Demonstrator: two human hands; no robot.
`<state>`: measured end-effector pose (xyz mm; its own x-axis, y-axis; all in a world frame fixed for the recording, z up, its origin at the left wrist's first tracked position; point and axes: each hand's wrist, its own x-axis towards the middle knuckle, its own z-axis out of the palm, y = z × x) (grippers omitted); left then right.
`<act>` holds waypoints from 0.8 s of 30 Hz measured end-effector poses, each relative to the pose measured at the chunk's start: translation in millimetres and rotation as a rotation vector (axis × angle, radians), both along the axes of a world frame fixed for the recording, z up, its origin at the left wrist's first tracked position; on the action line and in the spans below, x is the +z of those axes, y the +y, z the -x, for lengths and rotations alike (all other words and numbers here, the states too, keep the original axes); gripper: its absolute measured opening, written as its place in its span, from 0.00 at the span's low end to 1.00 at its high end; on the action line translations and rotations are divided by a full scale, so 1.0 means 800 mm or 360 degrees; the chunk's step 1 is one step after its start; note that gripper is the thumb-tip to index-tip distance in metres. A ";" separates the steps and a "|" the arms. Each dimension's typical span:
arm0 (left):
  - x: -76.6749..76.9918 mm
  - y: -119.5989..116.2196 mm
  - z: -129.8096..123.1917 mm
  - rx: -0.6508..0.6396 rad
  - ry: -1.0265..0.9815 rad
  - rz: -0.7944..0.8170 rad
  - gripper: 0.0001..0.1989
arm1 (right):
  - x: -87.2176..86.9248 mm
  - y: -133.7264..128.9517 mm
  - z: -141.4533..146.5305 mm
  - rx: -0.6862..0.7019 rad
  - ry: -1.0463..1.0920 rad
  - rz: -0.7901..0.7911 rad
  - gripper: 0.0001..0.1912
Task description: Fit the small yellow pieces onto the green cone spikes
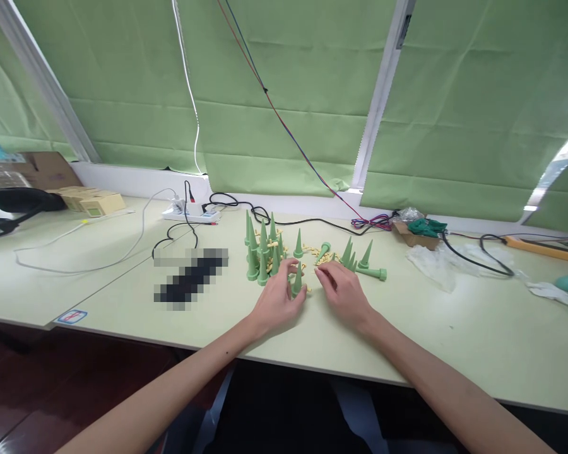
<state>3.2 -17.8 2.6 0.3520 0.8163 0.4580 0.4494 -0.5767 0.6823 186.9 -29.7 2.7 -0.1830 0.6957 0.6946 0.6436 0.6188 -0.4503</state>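
My left hand [278,295] curls its thumb and fingers around an upright green cone-shaped spike [298,281] with a wider base. A small yellow bit shows by that thumb. Just to the right, my right hand [344,295] has its fingertips pinched together; what they hold, if anything, is hidden. Behind it lie a heap of small yellow pieces [329,256] and a few more green spikes [348,251], one on its side [372,273]. Left of my hands stands a tight group of several green spikes [264,243], some with yellow pieces on them.
A pixelated dark object [192,277] lies on the table to the left. Farther back are a white power strip [189,212] and black cables [258,213]. On the right are a small cardboard box [414,236] with green material and clear plastic bags [438,261]. Headphones [23,198] lie far left.
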 end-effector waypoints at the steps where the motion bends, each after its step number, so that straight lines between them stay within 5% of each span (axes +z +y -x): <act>1: 0.001 0.000 0.000 -0.0028 0.0023 0.0039 0.20 | 0.000 0.000 -0.001 -0.0006 0.0000 0.0023 0.09; 6: 0.003 0.004 0.001 -0.0071 0.0192 0.0064 0.05 | 0.003 0.002 -0.001 0.0004 -0.0031 0.0108 0.09; 11: 0.003 0.008 0.001 -0.0072 0.0271 -0.0051 0.13 | 0.004 0.001 0.000 0.0017 -0.0031 0.0139 0.07; 24: 0.004 0.008 0.005 0.0096 -0.0068 -0.0077 0.09 | 0.011 -0.001 -0.001 0.0062 0.0081 0.0099 0.07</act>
<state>-0.9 -11.8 5.9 0.2825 0.8120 0.5108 0.4554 -0.5821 0.6736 187.8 -30.8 11.3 -0.1765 0.7310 0.6591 0.5948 0.6128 -0.5203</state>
